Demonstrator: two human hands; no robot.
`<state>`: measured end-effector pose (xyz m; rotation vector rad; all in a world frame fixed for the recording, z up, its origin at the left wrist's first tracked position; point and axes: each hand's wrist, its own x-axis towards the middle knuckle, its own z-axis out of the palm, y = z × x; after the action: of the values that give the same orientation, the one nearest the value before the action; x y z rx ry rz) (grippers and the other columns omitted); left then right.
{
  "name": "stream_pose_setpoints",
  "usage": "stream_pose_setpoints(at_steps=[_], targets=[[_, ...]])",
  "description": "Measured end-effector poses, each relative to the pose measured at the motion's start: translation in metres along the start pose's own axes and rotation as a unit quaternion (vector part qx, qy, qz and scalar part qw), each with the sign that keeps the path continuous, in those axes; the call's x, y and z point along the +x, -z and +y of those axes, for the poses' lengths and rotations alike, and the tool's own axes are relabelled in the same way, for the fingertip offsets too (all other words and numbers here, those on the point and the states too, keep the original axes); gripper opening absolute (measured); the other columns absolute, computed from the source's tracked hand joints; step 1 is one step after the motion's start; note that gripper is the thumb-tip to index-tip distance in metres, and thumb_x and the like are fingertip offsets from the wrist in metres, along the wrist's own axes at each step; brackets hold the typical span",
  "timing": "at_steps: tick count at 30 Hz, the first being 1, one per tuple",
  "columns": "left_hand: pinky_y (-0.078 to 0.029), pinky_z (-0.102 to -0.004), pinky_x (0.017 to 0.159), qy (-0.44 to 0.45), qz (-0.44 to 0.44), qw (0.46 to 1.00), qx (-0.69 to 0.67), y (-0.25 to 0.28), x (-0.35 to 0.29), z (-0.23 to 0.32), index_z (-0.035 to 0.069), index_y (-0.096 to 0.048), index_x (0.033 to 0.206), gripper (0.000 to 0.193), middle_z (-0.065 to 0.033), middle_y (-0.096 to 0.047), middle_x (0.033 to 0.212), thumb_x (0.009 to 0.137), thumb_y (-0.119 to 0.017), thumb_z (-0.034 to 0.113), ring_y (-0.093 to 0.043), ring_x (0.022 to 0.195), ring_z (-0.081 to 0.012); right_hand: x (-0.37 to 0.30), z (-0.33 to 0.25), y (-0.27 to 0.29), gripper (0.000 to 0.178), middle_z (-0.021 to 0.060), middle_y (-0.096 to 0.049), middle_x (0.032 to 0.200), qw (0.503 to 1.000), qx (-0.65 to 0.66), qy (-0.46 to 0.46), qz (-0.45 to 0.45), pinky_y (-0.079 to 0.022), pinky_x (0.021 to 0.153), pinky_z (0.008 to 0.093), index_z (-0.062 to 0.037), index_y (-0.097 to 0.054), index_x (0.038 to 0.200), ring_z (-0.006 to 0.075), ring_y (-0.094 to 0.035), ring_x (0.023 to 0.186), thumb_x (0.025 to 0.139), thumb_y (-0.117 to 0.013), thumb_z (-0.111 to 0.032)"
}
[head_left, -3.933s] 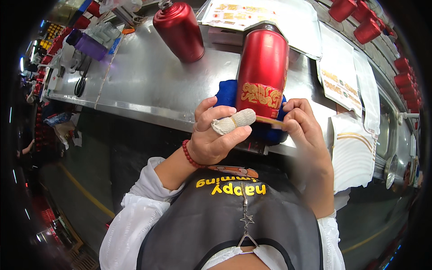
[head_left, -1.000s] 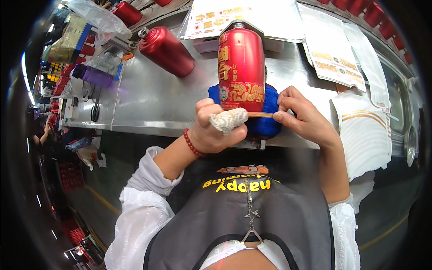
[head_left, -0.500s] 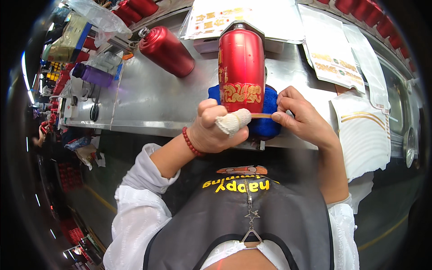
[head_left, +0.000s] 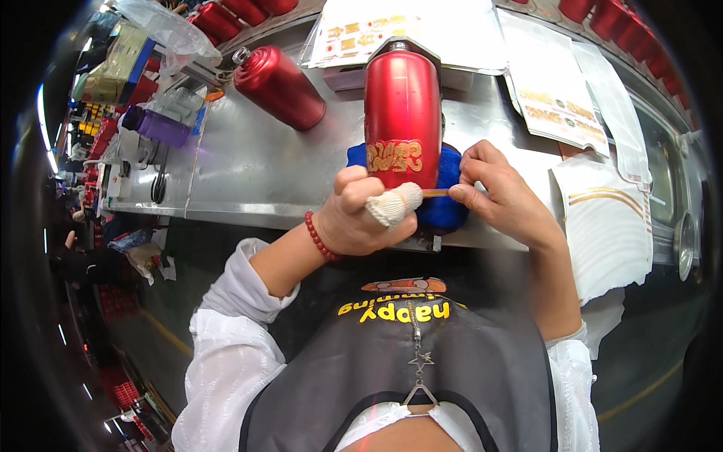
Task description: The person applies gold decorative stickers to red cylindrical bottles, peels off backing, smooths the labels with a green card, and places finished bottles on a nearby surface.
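A glossy red bottle (head_left: 403, 90) with a gold pattern near its base lies on a blue padded rest (head_left: 449, 169), neck pointing away from me. My left hand (head_left: 361, 211) is closed at the bottle's base, with a white cloth cover (head_left: 395, 205) on one finger pressing at the base edge. Between that finger and my right hand (head_left: 501, 192) runs a narrow gold strip (head_left: 435, 193). The right thumb and forefinger pinch its free end. Where the strip meets the bottle is partly hidden by my left fingers.
Another red bottle (head_left: 280, 87) leans on the metal table (head_left: 248, 169) at left, near a purple bottle (head_left: 157, 126). Printed sheets (head_left: 557, 98) lie at the back and right. A white sheet with curved gold strips (head_left: 606, 226) lies beside my right forearm.
The red bottle has turned about its length, and its gold pattern has shifted left. My right hand has moved slightly left with the strip, and the stretch between my hands is a little shorter.
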<state>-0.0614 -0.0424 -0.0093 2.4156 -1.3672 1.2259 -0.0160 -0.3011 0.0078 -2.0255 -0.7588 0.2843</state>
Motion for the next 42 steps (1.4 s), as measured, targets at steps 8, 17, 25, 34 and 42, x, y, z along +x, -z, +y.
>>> stream_pose_setpoints(at_steps=[8, 17, 25, 34, 42], targets=[[-0.040, -0.0371, 0.075, 0.014, 0.006, 1.000, 0.006, 0.002, 0.000, 0.001, 0.026, -0.064, 0.075, 0.020, 0.0050, -0.062, 0.111, 0.059, -0.070, 0.017, -0.041, 0.094, -0.0235, 0.002, -0.004, -0.004, 0.024, 0.0163, -0.052, 0.100, 1.000, 0.006, 0.022, 0.014, -0.046, 0.087, 0.0399, 0.0008, -0.058, 0.083, 0.0342, -0.052, 0.097, 0.088, -0.071, -0.018], [-0.043, -0.0381, 0.079, -0.002, -0.041, 0.998, -0.054, -0.003, 0.004, -0.001, 0.024, -0.068, 0.094, 0.034, 0.0017, -0.061, 0.123, 0.063, -0.076, 0.013, -0.041, 0.101, -0.0220, 0.001, -0.005, -0.003, 0.021, 0.0161, -0.052, 0.101, 1.000, -0.009, 0.020, 0.020, -0.046, 0.088, 0.0404, 0.0001, -0.059, 0.084, 0.0348, -0.052, 0.098, 0.087, -0.073, -0.015], [-0.039, -0.0360, 0.071, 0.032, 0.017, 0.999, 0.010, -0.002, -0.005, 0.006, 0.024, -0.064, 0.075, 0.021, 0.0037, -0.062, 0.108, 0.056, -0.070, 0.017, -0.041, 0.093, -0.0247, 0.002, -0.007, -0.011, 0.010, 0.0083, -0.047, 0.104, 0.996, 0.023, 0.076, 0.028, -0.045, 0.088, 0.0336, -0.0020, -0.061, 0.091, 0.0244, -0.050, 0.099, 0.090, -0.069, -0.008], [-0.041, -0.0365, 0.078, -0.015, -0.037, 0.998, -0.051, 0.001, 0.008, -0.005, 0.023, -0.068, 0.087, 0.028, 0.0055, -0.060, 0.117, 0.061, -0.074, 0.014, -0.041, 0.100, -0.0218, -0.001, -0.002, -0.004, 0.012, 0.0120, -0.049, 0.109, 0.996, 0.088, 0.028, -0.018, -0.041, 0.097, 0.0374, -0.0015, -0.060, 0.090, 0.0309, -0.048, 0.109, 0.091, -0.067, -0.012], [-0.041, -0.0371, 0.077, 0.042, -0.024, 0.999, -0.017, 0.005, -0.007, 0.004, 0.025, -0.067, 0.084, 0.024, 0.0026, -0.063, 0.120, 0.064, -0.074, 0.014, -0.042, 0.097, -0.0220, 0.000, -0.003, -0.005, 0.015, 0.0116, -0.049, 0.107, 0.996, 0.070, 0.052, -0.017, -0.042, 0.097, 0.0371, -0.0022, -0.060, 0.089, 0.0302, -0.048, 0.107, 0.091, -0.069, -0.014]])
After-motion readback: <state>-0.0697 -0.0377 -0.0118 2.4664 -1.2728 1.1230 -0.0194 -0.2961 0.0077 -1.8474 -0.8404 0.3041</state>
